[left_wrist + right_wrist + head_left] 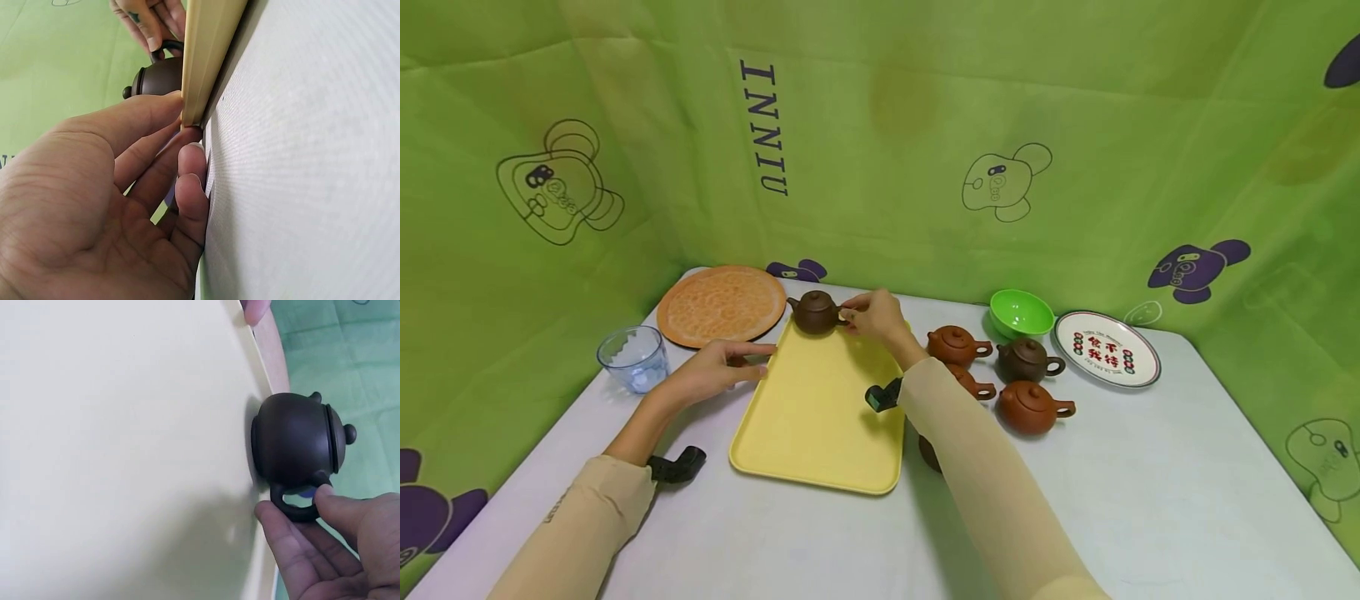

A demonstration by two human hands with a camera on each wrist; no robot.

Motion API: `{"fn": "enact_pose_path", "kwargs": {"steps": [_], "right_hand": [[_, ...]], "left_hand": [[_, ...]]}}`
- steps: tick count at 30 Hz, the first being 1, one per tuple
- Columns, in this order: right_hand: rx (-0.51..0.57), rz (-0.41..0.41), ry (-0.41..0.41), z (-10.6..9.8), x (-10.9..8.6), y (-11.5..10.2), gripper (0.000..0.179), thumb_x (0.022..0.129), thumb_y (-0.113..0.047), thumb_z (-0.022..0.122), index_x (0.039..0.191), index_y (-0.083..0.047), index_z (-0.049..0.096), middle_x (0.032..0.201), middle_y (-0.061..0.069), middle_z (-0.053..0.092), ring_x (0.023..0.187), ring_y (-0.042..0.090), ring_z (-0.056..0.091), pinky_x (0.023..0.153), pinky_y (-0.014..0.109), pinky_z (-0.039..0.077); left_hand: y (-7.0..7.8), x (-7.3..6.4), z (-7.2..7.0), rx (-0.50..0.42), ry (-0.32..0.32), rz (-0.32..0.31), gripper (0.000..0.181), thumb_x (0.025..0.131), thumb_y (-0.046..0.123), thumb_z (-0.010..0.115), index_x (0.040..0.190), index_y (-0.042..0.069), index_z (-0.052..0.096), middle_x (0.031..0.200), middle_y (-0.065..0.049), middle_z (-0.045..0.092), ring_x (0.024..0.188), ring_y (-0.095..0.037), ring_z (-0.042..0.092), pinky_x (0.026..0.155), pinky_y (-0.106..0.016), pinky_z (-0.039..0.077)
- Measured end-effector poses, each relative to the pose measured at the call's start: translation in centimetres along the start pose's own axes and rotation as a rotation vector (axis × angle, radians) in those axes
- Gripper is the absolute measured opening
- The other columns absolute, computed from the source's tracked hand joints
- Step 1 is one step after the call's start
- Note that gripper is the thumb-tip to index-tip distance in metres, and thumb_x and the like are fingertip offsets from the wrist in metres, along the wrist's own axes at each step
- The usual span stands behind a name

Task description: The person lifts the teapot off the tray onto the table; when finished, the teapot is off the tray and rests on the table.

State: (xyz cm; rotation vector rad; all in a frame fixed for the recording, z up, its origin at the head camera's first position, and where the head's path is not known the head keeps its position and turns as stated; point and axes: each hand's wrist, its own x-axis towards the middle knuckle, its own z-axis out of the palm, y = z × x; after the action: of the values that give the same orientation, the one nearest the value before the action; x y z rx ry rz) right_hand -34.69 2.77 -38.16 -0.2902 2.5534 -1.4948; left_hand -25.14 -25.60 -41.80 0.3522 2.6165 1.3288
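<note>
My right hand (876,317) pinches the handle of a dark brown teapot (815,312) between thumb and fingers. The teapot stands upright at the far end of a yellow tray (820,417), its spout to the left. In the right wrist view, the thumb lies on one side of the handle (294,511) and the fingers on the other. At the tray's left edge, my left hand (715,371) touches the rim with thumb and fingertips. The left wrist view shows its thumb (144,115) against the rim and its last fingers loosely bent above the white table.
Right of the tray stand several reddish-brown teapots (1028,408) and another dark teapot (1028,360), some partly behind my right sleeve. Beyond are a green bowl (1021,314) and a white plate (1107,348). Left are an orange round mat (722,306) and a blue glass (635,358).
</note>
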Motion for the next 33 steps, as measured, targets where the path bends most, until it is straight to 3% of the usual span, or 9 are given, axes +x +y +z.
{"fn": "enact_pose_path", "kwargs": {"steps": [11, 20, 26, 33], "right_hand": [[0.033, -0.003, -0.033, -1.8, -0.8, -0.3, 0.027, 0.105, -0.012, 0.067, 0.128, 0.000, 0.076, 0.126, 0.022, 0.076, 0.108, 0.037, 0.077, 0.095, 0.043, 0.063], [0.132, -0.007, -0.093, -4.1, -1.6, -0.1, 0.029, 0.105, -0.013, 0.067, 0.131, 0.000, 0.074, 0.126, 0.024, 0.075, 0.112, 0.043, 0.074, 0.097, 0.048, 0.062], [0.174, 0.000, -0.111, -6.4, -3.1, -0.4, 0.032, 0.104, -0.008, 0.066, 0.135, 0.002, 0.070, 0.130, 0.027, 0.073, 0.120, 0.048, 0.070, 0.093, 0.050, 0.063], [0.140, -0.009, -0.102, -9.7, -5.8, 0.0, 0.032, 0.104, -0.008, 0.067, 0.135, 0.000, 0.071, 0.130, 0.023, 0.074, 0.116, 0.042, 0.074, 0.092, 0.053, 0.062]], "left_hand": [[0.2, 0.0, 0.2, -0.016, -0.004, 0.013, 0.050, 0.100, 0.020, 0.074, 0.147, 0.007, 0.064, 0.135, -0.020, 0.070, 0.079, -0.009, 0.053, 0.066, -0.024, 0.048], [0.0, -0.2, 0.0, 0.009, 0.000, 0.011, 0.049, 0.101, 0.021, 0.073, 0.147, 0.007, 0.064, 0.133, -0.020, 0.070, 0.080, -0.011, 0.053, 0.066, -0.024, 0.049], [0.1, -0.2, -0.1, 0.018, -0.001, 0.022, 0.049, 0.101, 0.022, 0.073, 0.147, 0.007, 0.064, 0.138, -0.019, 0.069, 0.083, -0.012, 0.055, 0.067, -0.025, 0.050], [0.0, 0.0, -0.1, 0.014, -0.007, 0.022, 0.049, 0.101, 0.022, 0.073, 0.147, 0.008, 0.064, 0.134, -0.020, 0.069, 0.081, -0.012, 0.054, 0.066, -0.025, 0.049]]}}
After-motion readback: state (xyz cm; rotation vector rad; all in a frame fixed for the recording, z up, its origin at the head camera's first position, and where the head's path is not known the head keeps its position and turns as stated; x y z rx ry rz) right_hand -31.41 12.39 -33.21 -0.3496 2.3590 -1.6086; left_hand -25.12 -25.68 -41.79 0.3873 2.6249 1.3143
